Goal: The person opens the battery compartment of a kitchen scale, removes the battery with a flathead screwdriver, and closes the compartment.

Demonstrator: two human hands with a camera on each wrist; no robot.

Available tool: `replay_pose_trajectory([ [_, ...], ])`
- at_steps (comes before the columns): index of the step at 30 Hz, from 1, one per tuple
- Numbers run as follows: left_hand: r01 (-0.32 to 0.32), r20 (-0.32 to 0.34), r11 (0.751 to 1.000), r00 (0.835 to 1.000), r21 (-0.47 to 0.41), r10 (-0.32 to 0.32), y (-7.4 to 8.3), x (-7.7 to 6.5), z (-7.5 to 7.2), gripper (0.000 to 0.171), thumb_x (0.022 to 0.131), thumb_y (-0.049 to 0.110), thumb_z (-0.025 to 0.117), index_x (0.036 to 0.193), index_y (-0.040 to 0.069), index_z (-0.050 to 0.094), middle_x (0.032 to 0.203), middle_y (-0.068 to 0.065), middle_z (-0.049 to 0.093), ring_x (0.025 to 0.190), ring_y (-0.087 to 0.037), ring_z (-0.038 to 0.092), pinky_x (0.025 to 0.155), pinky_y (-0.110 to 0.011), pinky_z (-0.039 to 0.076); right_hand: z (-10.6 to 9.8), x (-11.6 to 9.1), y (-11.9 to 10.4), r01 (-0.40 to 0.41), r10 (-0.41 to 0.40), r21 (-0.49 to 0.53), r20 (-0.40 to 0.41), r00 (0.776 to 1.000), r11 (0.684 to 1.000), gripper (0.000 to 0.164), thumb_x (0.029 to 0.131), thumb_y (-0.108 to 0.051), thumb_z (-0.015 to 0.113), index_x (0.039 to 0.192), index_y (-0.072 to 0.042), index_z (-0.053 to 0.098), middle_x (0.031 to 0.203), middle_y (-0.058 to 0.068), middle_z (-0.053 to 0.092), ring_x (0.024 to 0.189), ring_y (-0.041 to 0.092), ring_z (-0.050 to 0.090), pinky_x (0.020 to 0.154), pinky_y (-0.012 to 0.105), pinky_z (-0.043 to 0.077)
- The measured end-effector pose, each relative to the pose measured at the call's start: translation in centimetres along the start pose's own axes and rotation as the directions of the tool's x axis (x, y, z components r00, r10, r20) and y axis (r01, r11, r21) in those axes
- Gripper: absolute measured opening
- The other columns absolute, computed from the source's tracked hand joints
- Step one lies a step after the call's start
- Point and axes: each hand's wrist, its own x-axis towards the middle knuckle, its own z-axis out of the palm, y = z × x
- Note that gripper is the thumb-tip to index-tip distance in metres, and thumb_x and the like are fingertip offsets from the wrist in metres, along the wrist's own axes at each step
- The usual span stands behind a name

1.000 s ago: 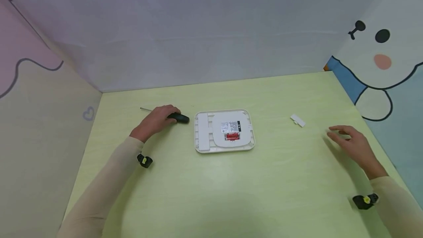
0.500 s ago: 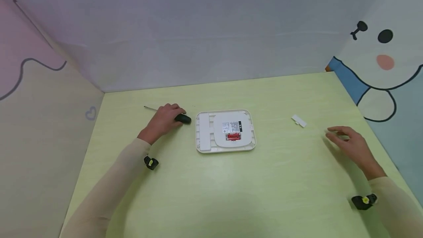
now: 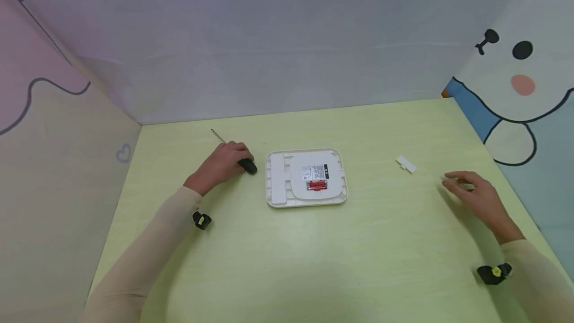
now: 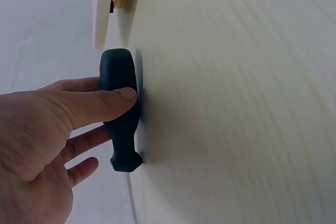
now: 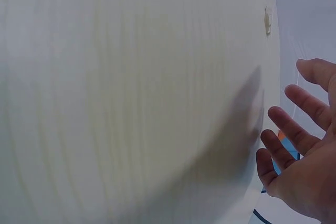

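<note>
My left hand [image 3: 224, 162] pinches the dark handle of a screwdriver [image 4: 119, 80] between thumb and fingers, low over the table. In the head view the thin shaft points away toward the back wall, and part of the handle is hidden under the hand. To its right lies a white flat device [image 3: 278, 178], underside up, with red batteries [image 3: 317, 185] showing in its compartment. A small white battery cover [image 3: 406, 164] lies farther right. My right hand [image 3: 477, 198] is held over the table's right side with its fingers loosely bent, holding nothing; the right wrist view shows the fingers [image 5: 296, 127] spread.
The pale yellow-green table [image 3: 305, 263] meets a plain pale wall [image 3: 287, 44] at the back. A wall with a cartoon figure [image 3: 520, 83] stands along the right edge, and another wall [image 3: 54, 203] borders the left.
The left hand first shifts a little to the right, then turns the screwdriver so that its shaft swings from pointing left toward the back. The right hand stays still.
</note>
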Motion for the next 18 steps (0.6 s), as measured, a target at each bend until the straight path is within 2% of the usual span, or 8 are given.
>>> replay_pose_trajectory([
  [1, -0.014, -0.002, 1.000, 1.000, 0.000, 0.014, -0.1, -0.1, 0.0, 0.028, 0.082, 0.014, 0.080, 0.108, 0.019, 0.072, 0.112, -0.004, 0.066, 0.107, -0.027, 0.058, 0.093, -0.047, 0.044, 0.0, 0.0, 0.0, -0.004, 0.004, 0.001, 0.003, 1.000, 1.000, 0.055, 0.098, -0.042, 0.055, 0.132, 0.001, 0.054, 0.134, 0.031, 0.046, 0.109, 0.041, 0.049, 0.063, 0.019, 0.039],
  [2, -0.030, -0.006, 1.000, 1.000, -0.003, 0.030, -0.2, -0.2, -0.1, 0.027, 0.082, 0.014, 0.080, 0.107, 0.019, 0.072, 0.112, -0.004, 0.066, 0.107, -0.027, 0.058, 0.093, -0.047, 0.044, 0.1, 0.0, -0.1, -0.006, 0.006, 0.004, 0.005, 1.000, 1.000, 0.056, 0.098, -0.042, 0.054, 0.132, 0.002, 0.054, 0.135, 0.031, 0.045, 0.110, 0.043, 0.049, 0.062, 0.019, 0.039],
  [8, -0.110, -0.039, 0.994, 0.993, -0.011, 0.110, -0.6, -0.8, -0.2, 0.028, 0.080, 0.009, 0.080, 0.106, 0.016, 0.073, 0.113, -0.006, 0.065, 0.109, -0.028, 0.058, 0.094, -0.048, 0.045, 0.1, -0.1, -0.1, -0.012, 0.012, 0.010, 0.013, 1.000, 1.000, 0.057, 0.098, -0.043, 0.054, 0.133, 0.002, 0.053, 0.136, 0.032, 0.044, 0.112, 0.045, 0.048, 0.064, 0.022, 0.039],
  [11, -0.115, -0.048, 0.993, 0.992, -0.031, 0.114, -0.6, -1.0, -0.1, 0.034, 0.079, 0.003, 0.079, 0.111, 0.012, 0.072, 0.115, -0.008, 0.065, 0.110, -0.029, 0.059, 0.096, -0.047, 0.046, 0.1, -0.1, -0.2, -0.008, 0.008, 0.007, 0.009, 1.000, 1.000, 0.056, 0.098, -0.042, 0.055, 0.132, 0.002, 0.054, 0.135, 0.032, 0.045, 0.110, 0.042, 0.049, 0.064, 0.021, 0.039],
  [14, -0.045, -0.034, 0.995, 0.999, -0.092, 0.042, -0.3, -1.1, 0.0, 0.042, 0.081, -0.004, 0.074, 0.120, 0.010, 0.068, 0.122, -0.010, 0.062, 0.116, -0.031, 0.056, 0.101, -0.047, 0.044, 0.1, -0.1, -0.1, 0.005, -0.005, 0.006, -0.004, 1.000, 1.000, 0.054, 0.098, -0.042, 0.056, 0.131, 0.000, 0.055, 0.134, 0.029, 0.047, 0.101, 0.019, 0.051, 0.061, 0.017, 0.040],
  [16, 0.043, -0.033, 0.989, 0.998, -0.141, -0.048, 0.0, -1.2, 0.1, 0.041, 0.086, -0.006, 0.065, 0.124, 0.007, 0.063, 0.126, -0.011, 0.059, 0.120, -0.032, 0.054, 0.103, -0.047, 0.043, 0.0, -0.1, -0.1, 0.013, -0.013, 0.005, -0.010, 1.000, 1.000, 0.053, 0.097, -0.042, 0.057, 0.131, -0.001, 0.056, 0.134, 0.028, 0.048, 0.095, 0.007, 0.047, 0.061, 0.015, 0.040],
  [18, 0.151, -0.051, 0.966, 0.985, -0.210, -0.165, 0.4, -1.2, 0.1, 0.037, 0.088, -0.002, 0.059, 0.125, 0.004, 0.060, 0.125, -0.013, 0.057, 0.120, -0.033, 0.052, 0.102, -0.048, 0.043, 0.0, -0.1, -0.1, 0.017, -0.017, 0.005, -0.010, 1.000, 1.000, 0.052, 0.097, -0.042, 0.057, 0.131, -0.001, 0.056, 0.134, 0.028, 0.048, 0.095, 0.006, 0.046, 0.061, 0.016, 0.040],
])
